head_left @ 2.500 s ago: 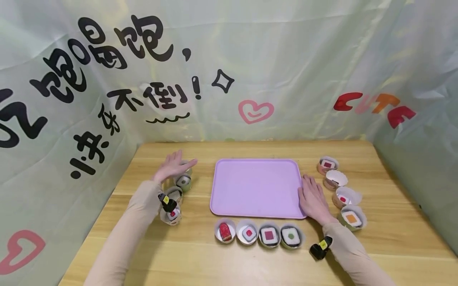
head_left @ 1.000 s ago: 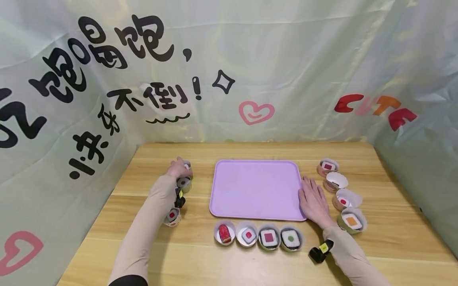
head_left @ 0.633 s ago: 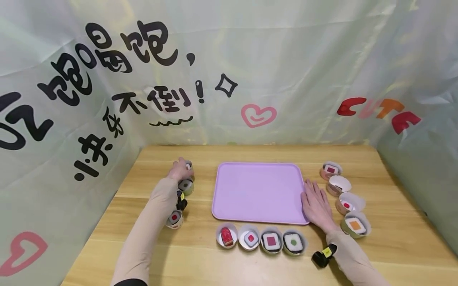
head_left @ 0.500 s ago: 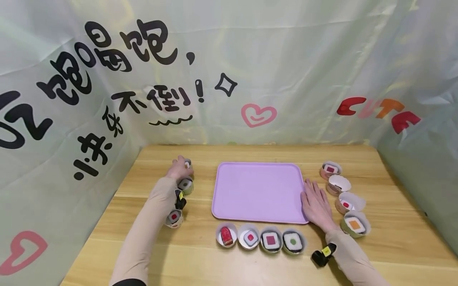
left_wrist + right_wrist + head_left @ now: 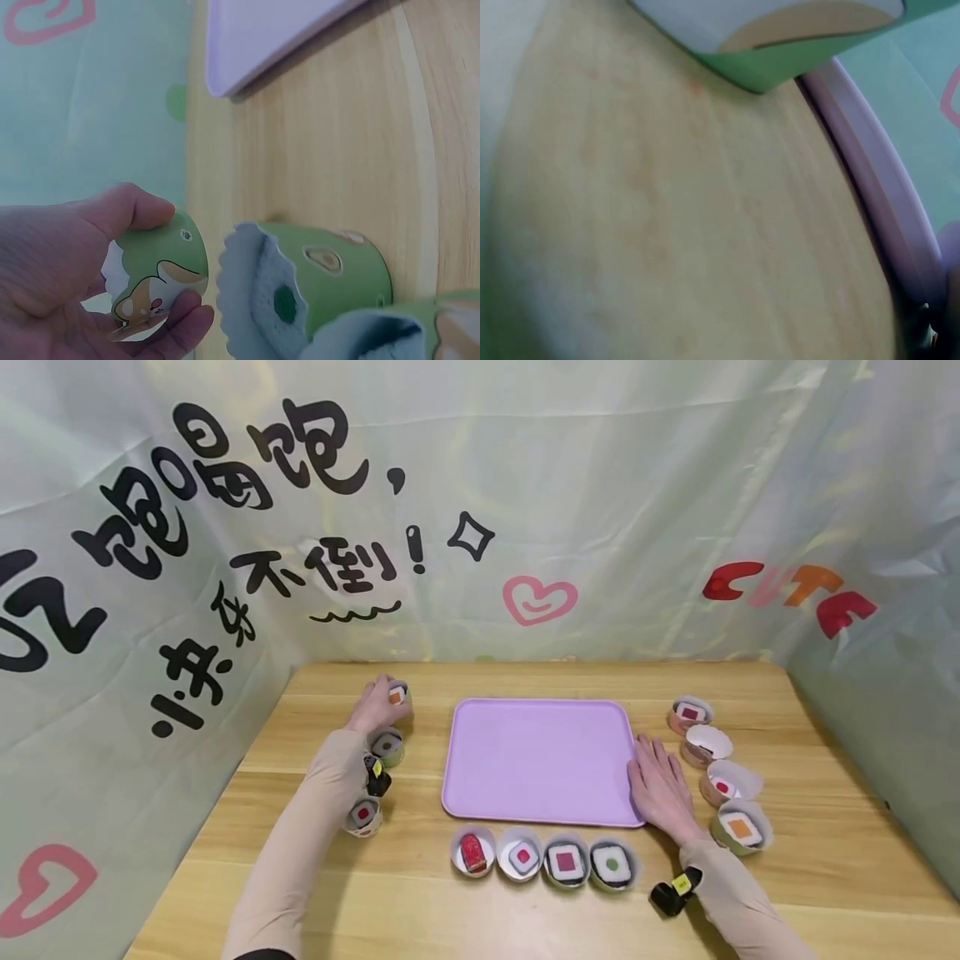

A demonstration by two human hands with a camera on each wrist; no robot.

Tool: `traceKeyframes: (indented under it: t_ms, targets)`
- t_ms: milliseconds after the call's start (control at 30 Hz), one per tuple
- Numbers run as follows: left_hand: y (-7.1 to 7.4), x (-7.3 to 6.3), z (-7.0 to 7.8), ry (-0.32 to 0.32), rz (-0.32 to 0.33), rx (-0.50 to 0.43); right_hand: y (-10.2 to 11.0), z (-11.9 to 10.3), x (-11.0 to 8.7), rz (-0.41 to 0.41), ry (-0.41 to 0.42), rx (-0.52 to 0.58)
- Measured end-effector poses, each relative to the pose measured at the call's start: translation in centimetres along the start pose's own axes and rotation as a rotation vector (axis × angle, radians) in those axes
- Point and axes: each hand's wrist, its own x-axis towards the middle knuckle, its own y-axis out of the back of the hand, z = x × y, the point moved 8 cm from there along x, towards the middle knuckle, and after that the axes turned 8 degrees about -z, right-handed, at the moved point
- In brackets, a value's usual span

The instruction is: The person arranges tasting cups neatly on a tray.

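At the back left of the table, my left hand (image 5: 375, 706) grips a small paper baking cup (image 5: 176, 259) between thumb and fingers. The cup is green with a cartoon dog on it, and a piece of toy sushi with an orange centre (image 5: 397, 696) sits inside. In the left wrist view, the held cup is beside another green cup (image 5: 349, 262) whose sushi has a dark green centre. My right hand (image 5: 660, 785) lies flat with straight fingers at the right edge of a purple tray (image 5: 540, 760). In the right wrist view, the tray's rim (image 5: 877, 180) shows at the right.
Below the left hand, a column of cups runs toward me, one with red-centred sushi (image 5: 363, 814), partly behind the wrist camera (image 5: 377, 777). A row of cups (image 5: 520, 853) lines the tray's front. More cups (image 5: 738, 828) stand along the right. A printed cloth (image 5: 622, 510) hangs behind.
My left hand has gone from spread fingers over the back left cup to gripping it. Since half a second ago it has moved the cup slightly back and right. The right hand stays put.
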Motion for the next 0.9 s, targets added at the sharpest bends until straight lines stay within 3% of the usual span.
traceKeyframes:
  t_ms: [233,900]
  targets:
    - [-0.2,0.2,1.5,-0.061,0.017,0.015,0.1,-0.2,0.0,0.01,0.008,0.006]
    - [-2.5,1.0,5.7,-0.175,0.032,0.04,0.2,-0.2,-0.1,0.021,0.013,0.009]
